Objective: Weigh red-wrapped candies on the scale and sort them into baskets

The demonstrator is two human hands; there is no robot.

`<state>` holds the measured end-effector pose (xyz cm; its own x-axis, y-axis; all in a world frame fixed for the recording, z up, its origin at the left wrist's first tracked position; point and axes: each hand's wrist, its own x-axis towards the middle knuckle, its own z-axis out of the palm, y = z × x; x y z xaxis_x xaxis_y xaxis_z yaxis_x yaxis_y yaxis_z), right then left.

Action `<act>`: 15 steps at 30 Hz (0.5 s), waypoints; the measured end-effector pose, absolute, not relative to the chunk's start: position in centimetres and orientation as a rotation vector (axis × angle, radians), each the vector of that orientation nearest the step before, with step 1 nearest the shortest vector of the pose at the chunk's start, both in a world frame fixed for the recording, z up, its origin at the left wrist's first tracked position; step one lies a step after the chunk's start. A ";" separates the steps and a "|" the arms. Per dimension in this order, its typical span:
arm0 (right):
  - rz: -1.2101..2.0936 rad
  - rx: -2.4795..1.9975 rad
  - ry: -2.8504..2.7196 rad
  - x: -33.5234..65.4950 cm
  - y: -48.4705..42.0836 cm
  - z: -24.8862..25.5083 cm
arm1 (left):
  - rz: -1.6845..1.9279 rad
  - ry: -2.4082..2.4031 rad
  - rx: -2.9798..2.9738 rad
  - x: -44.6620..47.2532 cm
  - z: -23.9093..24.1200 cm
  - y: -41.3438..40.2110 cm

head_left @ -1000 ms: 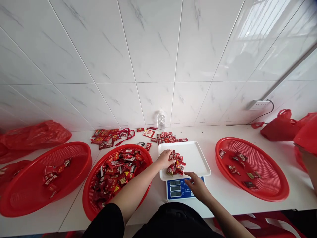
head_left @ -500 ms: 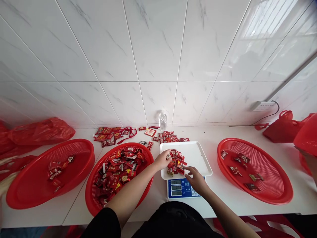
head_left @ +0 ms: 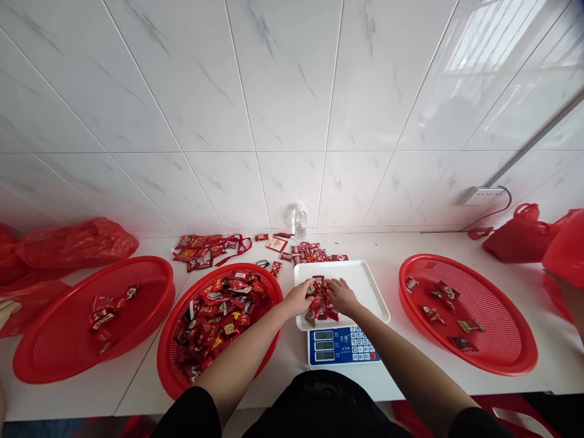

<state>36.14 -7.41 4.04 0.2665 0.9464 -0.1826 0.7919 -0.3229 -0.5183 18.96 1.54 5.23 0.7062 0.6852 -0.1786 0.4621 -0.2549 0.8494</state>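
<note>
Though packets (head_left: 321, 307) leftward, tray (head_left: 366, 283) roomy rightward

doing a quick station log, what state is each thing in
left hand: fingers on the packets
right hand: fingers on the packets
packets: bunched on the white tray
scale: loaded, display unreadable
left basket: sparsely filled
middle basket: heaped with packets
right basket: sparsely filled
bottle: upright

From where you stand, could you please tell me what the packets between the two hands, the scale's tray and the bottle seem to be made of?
Packets: probably plastic film, printed red and slightly glossy, judging by their wrinkled look. Tray: likely smooth white plastic, given its rounded, moulded-looking rim. Bottle: likely shiny plastic, perhaps glass; it looks see-through.
</note>
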 end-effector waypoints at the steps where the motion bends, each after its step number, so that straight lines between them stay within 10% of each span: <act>1: 0.687 -2.211 -1.591 36.1 -7.4 4.1 | 0.279 0.872 1.899 18.8 5.4 1.5; 15: 0.571 -1.981 -1.682 34.5 -12.4 4.7 | 0.307 0.771 1.982 18.2 5.6 0.6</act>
<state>34.51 -12.38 4.73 0.1589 0.9872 -0.0092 0.7885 -0.1325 -0.6006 18.20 0.63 5.57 0.7693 0.6314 -0.0970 0.3924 -0.3472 0.8518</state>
